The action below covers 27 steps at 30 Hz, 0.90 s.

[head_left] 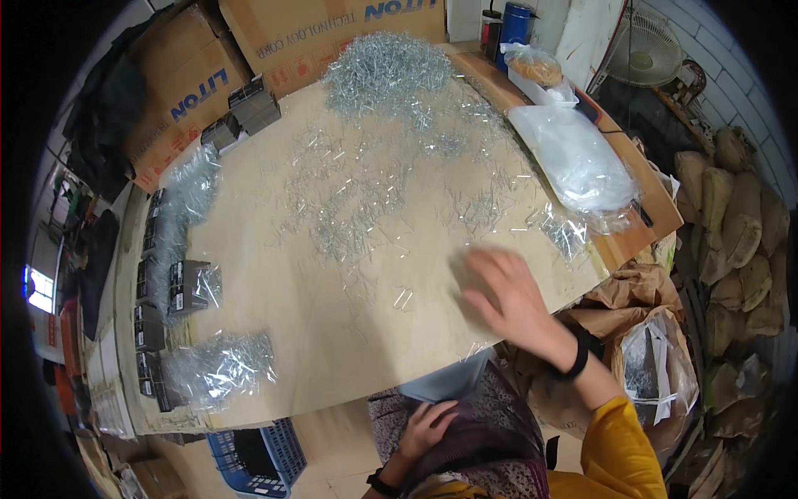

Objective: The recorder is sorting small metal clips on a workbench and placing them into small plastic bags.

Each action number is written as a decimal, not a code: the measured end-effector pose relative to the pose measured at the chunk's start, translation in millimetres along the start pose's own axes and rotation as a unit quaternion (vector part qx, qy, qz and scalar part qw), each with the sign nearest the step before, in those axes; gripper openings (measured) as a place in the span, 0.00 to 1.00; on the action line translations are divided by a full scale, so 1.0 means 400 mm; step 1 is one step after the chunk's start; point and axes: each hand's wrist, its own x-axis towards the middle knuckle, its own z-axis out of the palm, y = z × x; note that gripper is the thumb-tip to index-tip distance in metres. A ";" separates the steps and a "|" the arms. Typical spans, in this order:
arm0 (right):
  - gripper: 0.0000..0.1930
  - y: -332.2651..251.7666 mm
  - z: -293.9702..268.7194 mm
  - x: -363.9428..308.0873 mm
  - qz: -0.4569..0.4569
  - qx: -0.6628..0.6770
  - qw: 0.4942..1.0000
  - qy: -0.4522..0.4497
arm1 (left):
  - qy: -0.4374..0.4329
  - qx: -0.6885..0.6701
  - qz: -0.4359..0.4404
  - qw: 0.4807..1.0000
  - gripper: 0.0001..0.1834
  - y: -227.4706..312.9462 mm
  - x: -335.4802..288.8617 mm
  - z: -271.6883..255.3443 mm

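Metal pins [386,75] — right hand [505,298] over board [258,287], fingers parted; left hand [426,429] at tray [449,377] — grip unclear.

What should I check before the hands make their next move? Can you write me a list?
1. Left hand at the blue-grey tray: ok.
2. Tray by the table's front edge: ok.
3. No gap between them: cannot tell.
4. Right hand open: ok, thumb and fingers apart, though blurred.
5. All metal pieces in the big pile: not ok, many loose pieces lie scattered.
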 end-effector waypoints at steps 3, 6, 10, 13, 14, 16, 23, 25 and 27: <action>0.44 0.146 0.032 0.104 0.083 -0.180 0.980 -0.038 | 0.013 -0.022 -0.008 1.000 0.11 0.025 0.024 0.015; 0.52 0.186 0.022 0.179 0.147 -0.235 0.959 -0.058 | 0.028 -0.022 -0.021 0.999 0.10 0.020 0.024 0.011; 0.49 0.245 0.053 0.207 0.119 -0.167 0.964 -0.168 | 0.055 -0.090 -0.073 0.992 0.09 0.016 0.017 0.021; 0.51 0.168 0.112 0.147 0.017 -0.053 0.980 -0.189 | 0.068 -0.101 -0.075 0.990 0.08 0.017 0.017 0.014; 0.51 0.132 0.131 0.122 0.012 -0.052 0.980 -0.190 | 0.073 -0.114 -0.074 0.988 0.08 0.017 0.018 0.010; 0.49 0.066 0.152 0.081 -0.038 0.039 0.985 -0.163 | 0.081 -0.118 -0.087 0.986 0.08 0.018 0.010 0.015; 0.43 -0.074 0.205 0.119 -0.047 -0.055 0.996 -0.060 | 0.064 -0.122 -0.117 0.983 0.09 0.021 0.005 0.017; 0.37 -0.090 0.217 0.114 -0.142 0.006 0.979 -0.148 | 0.071 -0.126 -0.116 0.983 0.09 0.032 0.009 0.016; 0.30 -0.085 0.185 0.098 -0.145 0.043 0.976 -0.155 | 0.076 -0.128 -0.115 0.982 0.08 0.044 0.015 0.009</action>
